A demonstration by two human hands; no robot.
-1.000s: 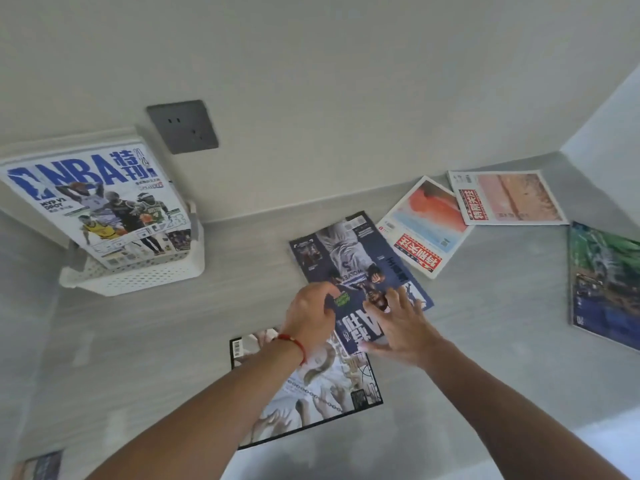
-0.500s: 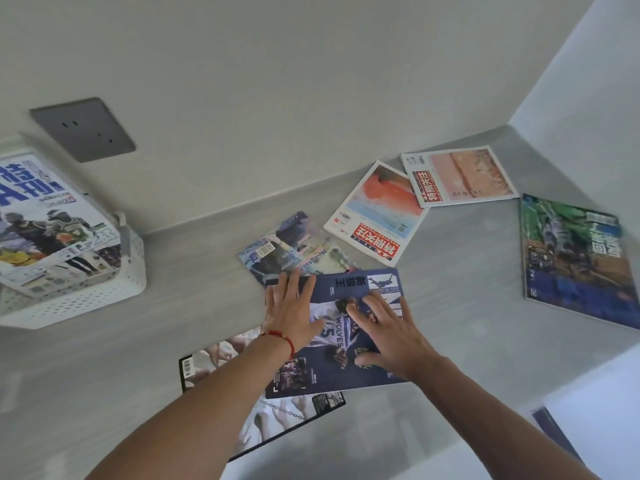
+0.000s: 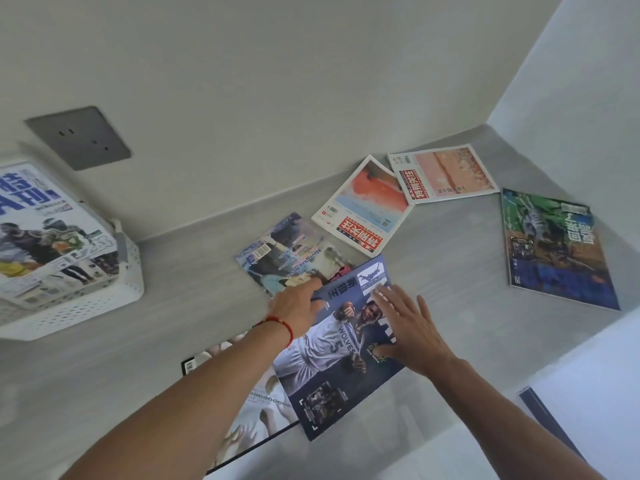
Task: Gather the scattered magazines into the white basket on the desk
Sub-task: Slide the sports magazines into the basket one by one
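I see the blue Wolves magazine (image 3: 332,344) lying near centre on the desk (image 3: 138,375), overlapping two others. My right hand (image 3: 412,330) presses flat on it, fingers spread; my left hand (image 3: 298,303) seems to pinch its far-left edge. The white basket (image 3: 86,306) sits far left.

Grey wall socket (image 3: 79,137) on pale wall (image 3: 311,81) — dark item (image 3: 543,420) btm right, unclear.

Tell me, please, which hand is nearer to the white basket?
The left. The left hand lies at the upper left edge of the dark blue basketball magazine, on the side facing the white basket. The right hand rests flat on the cover, farther from it.
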